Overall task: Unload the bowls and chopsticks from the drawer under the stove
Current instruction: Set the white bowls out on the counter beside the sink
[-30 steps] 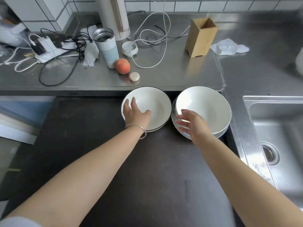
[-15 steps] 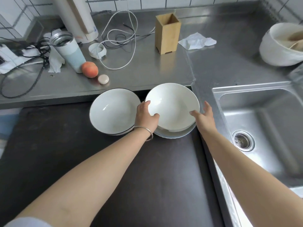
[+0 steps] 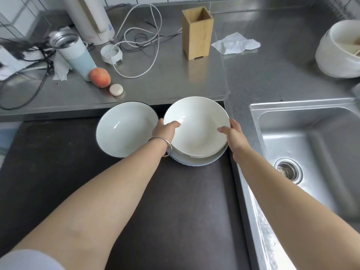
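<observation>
A white bowl [image 3: 196, 127] tops a stack of bowls at the far right of the dark stove top [image 3: 136, 201]. My left hand [image 3: 165, 131] grips its left rim, thumb inside. My right hand [image 3: 233, 135] grips its right rim, thumb over the edge. The top bowl sits tilted above a wider blue-rimmed bowl [image 3: 194, 162]. A black-rimmed white bowl [image 3: 124, 131] stands just to the left, touching my left hand's back. An empty wooden chopstick holder [image 3: 196, 32] stands on the steel counter behind. No chopsticks or drawer show.
A steel sink [image 3: 311, 152] lies right of the stove. On the counter behind are a tumbler [image 3: 74, 53], a peach [image 3: 99, 77], a white cable [image 3: 140, 43], a crumpled tissue [image 3: 235, 43] and a large white pot [image 3: 341, 49] at far right.
My left hand left the black-rimmed bowl and moved to the right stack. Both hands now hold the top bowl's rim, thumbs over the edge, and it has lifted slightly off the stack.
</observation>
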